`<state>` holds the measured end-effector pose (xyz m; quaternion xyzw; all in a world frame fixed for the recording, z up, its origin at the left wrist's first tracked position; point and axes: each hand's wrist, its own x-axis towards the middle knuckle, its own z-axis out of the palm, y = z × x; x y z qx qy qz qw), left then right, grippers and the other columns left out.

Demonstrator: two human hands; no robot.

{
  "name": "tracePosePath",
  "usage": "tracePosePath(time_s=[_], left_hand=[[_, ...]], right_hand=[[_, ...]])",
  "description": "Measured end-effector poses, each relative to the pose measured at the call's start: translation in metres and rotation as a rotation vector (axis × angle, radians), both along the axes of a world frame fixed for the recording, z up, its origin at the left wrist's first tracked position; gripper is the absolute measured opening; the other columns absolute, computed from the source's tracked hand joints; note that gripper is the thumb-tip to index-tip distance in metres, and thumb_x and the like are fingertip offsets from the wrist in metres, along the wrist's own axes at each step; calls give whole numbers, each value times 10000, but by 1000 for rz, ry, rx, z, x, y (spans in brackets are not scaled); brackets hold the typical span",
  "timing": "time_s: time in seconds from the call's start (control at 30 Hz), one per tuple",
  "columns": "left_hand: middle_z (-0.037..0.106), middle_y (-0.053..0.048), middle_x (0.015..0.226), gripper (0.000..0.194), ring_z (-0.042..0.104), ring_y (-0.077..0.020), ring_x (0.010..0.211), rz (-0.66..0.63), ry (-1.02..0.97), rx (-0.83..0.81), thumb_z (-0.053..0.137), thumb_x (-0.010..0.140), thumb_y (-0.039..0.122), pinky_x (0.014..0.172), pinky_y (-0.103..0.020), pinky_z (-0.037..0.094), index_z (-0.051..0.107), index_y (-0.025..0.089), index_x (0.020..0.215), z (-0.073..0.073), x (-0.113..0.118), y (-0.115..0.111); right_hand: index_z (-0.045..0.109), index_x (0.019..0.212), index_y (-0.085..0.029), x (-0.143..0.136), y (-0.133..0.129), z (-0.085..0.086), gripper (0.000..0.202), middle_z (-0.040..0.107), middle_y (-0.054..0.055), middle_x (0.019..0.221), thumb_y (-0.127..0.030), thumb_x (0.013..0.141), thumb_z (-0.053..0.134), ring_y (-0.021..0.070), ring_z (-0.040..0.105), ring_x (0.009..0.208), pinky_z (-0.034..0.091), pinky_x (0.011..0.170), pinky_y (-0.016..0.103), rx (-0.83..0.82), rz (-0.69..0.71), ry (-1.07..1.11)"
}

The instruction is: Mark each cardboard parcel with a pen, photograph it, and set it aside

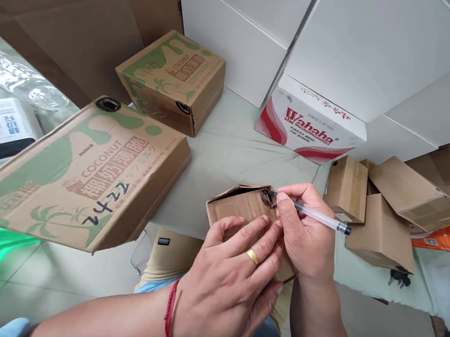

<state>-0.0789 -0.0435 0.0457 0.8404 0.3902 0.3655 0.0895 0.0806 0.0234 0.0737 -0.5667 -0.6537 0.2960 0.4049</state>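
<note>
Between the large "COCONUT" carton [80,172] and the red-and-white Wahaha box [311,120], at the table's [211,150] near edge, sits a small brown cardboard box [240,208], creased, its upper edge folded, one corner scribbled dark around a ragged spot. The left hand [231,278], fingers slightly spread, lies flat over it. The right hand [308,228] pinches a clear-barrelled pen [321,217] between thumb and forefinger, tip at that dark corner.
</note>
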Motion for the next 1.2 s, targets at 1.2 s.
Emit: tracePosePath(time_s=[1.2], left_hand=[[714,-124,1519,409,662,-316,1403,-17,-18,-16,582,1033,286,1123,-506,381,708,122,1386,1,0,2]], right_hand=[[579,735,-226,5,-12,2,185,522,-90,605,-144,900,595,72,447,526,386,519,207,148,-86,-123]])
